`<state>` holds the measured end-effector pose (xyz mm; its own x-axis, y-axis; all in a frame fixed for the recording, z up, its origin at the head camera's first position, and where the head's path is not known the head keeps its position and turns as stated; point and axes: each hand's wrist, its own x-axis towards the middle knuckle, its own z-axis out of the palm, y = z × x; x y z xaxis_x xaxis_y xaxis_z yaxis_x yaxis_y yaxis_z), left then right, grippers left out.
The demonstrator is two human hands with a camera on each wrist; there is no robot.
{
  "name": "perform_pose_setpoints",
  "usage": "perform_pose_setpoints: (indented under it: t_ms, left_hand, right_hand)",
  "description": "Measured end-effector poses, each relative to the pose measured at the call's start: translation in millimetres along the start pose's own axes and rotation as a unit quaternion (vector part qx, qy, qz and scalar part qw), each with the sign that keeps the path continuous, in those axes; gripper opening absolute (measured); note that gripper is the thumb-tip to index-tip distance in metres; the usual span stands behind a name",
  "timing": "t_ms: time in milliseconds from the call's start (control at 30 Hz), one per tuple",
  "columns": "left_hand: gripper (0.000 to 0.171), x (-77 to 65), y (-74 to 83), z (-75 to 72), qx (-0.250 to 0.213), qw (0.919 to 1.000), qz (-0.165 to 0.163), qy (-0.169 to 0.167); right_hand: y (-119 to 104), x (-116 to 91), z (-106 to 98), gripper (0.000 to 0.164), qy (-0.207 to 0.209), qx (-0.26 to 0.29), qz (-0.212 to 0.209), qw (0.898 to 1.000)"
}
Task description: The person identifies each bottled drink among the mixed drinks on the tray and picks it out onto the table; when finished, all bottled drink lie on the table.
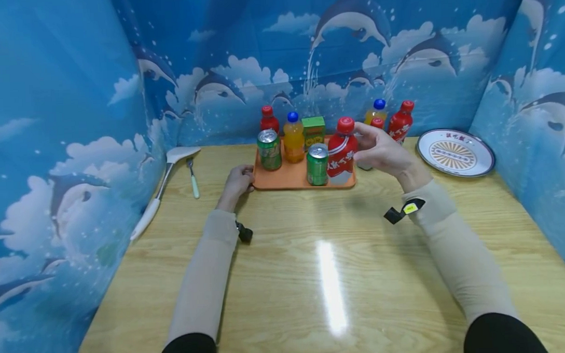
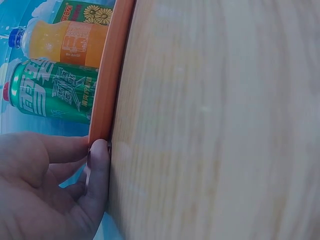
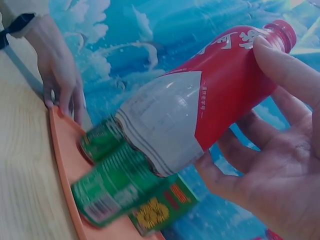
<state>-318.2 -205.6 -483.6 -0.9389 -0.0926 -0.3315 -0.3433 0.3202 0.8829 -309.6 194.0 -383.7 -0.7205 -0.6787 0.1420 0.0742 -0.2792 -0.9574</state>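
Note:
My left hand pinches the left front corner of an orange tray between thumb and fingers. In my right hand is a red drink bottle with a red cap, gripped by its upper part over the tray's right end. Whether the bottle's base touches the tray, I cannot tell. Two green drink cans stand on the tray, one front right and one at the left. Behind them are an orange juice bottle with a blue cap, a green drink carton and another red bottle.
Behind my right hand stand more bottles, among them a red one and a blue-capped one. A patterned plate lies at the right. To the left lie a white-handled spatula and a small green-handled fork. Dolphin-print cloth surrounds the table.

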Motion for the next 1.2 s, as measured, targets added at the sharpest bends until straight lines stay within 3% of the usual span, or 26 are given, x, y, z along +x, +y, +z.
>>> perform_pose_setpoints:
  t_ms: [500, 800, 1200]
  left_hand:
    - [0.054, 0.8, -0.9, -1.7, 0.007, 0.9999, 0.006, -0.006]
    - [0.054, 2.4, -1.5, -1.2, 0.010, 0.9999, 0.005, -0.008]
    - [0.055, 3.8, -3.5, 0.4, 0.010, 0.9999, 0.002, 0.002]
  right_hand:
    - [4.8, -36.9, -61.8, 0.071, 0.025, 0.009, -0.033, 0.999]
    - [12.3, -61.7, -91.1, 0.069, 0.096, 0.017, -0.026, 0.995]
    - [19.7, -69.8, -114.3, 0.060, 0.149, 0.051, -0.028, 0.987]
